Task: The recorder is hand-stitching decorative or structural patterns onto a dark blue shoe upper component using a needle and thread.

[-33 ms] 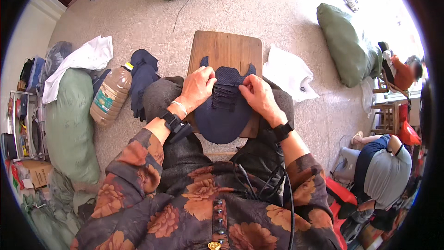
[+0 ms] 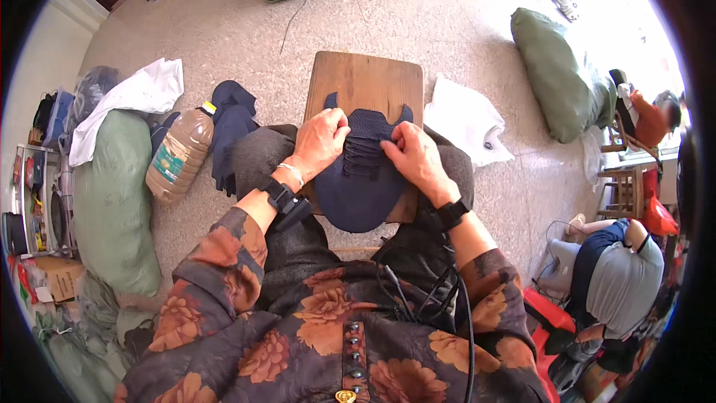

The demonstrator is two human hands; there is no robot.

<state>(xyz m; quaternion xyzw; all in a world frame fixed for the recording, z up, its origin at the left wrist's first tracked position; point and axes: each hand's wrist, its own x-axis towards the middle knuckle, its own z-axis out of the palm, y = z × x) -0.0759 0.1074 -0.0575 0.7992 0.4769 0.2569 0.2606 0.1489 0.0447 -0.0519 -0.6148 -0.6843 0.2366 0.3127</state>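
Observation:
A dark navy shoe upper (image 2: 361, 201) lies flat on a wooden board (image 2: 365, 75) in front of me, its rounded toe end pointing toward me. Its two heel tabs curl up at the far side, with a mesh tongue (image 2: 367, 117) between them. Rows of dark lace (image 2: 362, 157) cross its middle. My left hand (image 2: 321, 138) is closed on the upper's left edge near the top of the lacing. On the opposite edge, my right hand (image 2: 415, 154) is closed with thumb and forefinger together at the lacing. Any lace end between the fingertips is too small to make out.
On the left are a large green sack (image 2: 113, 201), a big brown-tinted plastic bottle (image 2: 181, 151) and dark cloth pieces (image 2: 233, 130). A white bag (image 2: 462, 119) lies right of the board. Farther right stand another green sack (image 2: 552, 75) and people (image 2: 623, 280) seated.
My right hand's fingertips have shifted slightly toward me and inward along the lacing. The left hand and the shoe upper look almost unchanged.

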